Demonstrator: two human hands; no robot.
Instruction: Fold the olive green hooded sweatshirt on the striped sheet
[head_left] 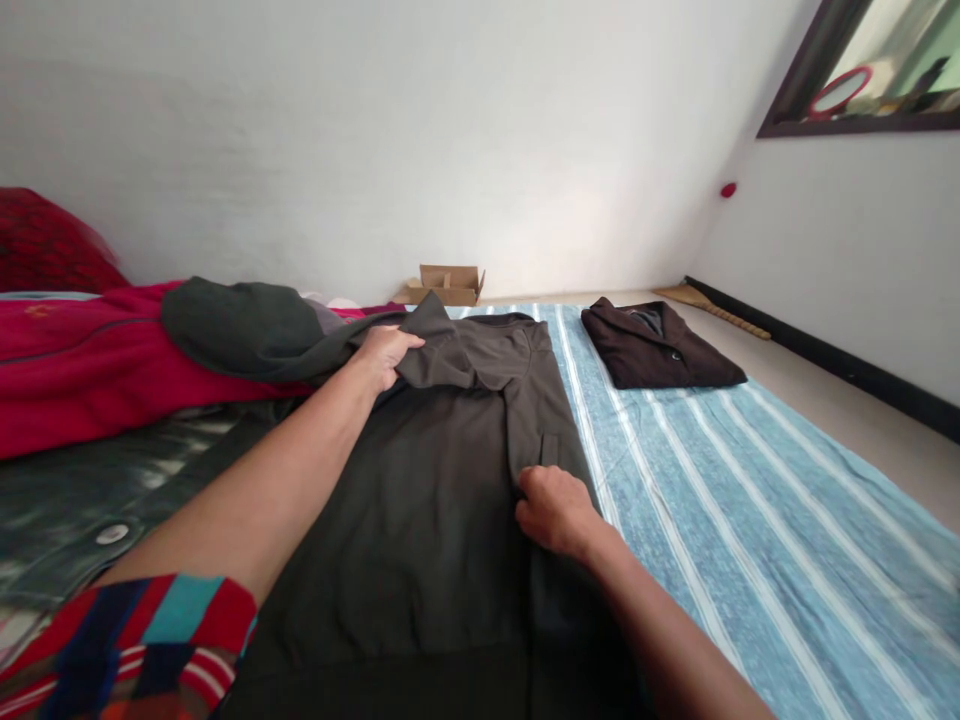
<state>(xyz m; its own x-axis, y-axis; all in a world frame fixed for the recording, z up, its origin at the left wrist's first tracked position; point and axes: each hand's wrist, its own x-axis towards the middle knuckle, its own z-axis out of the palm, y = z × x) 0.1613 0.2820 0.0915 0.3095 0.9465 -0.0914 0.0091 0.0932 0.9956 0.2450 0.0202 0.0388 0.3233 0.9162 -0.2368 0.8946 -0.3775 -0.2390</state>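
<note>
A dark grey jacket (pixel 435 480) lies spread flat on a blue striped sheet (pixel 750 500) in front of me. My left hand (pixel 386 352) is closed on a fold of the jacket's upper part, near the shoulder, and holds it lifted a little. My right hand (pixel 555 508) rests with curled fingers on the jacket's right edge, just below a small pocket flap, pinching or pressing the cloth there.
A folded dark brown jacket (pixel 660 345) lies on the sheet at the back right. A heap of clothes, red (pixel 82 365) and dark green (pixel 240 325), is piled at the left. A small cardboard box (pixel 448 283) stands by the far wall. A broom (pixel 712 308) lies on the bare floor at the right.
</note>
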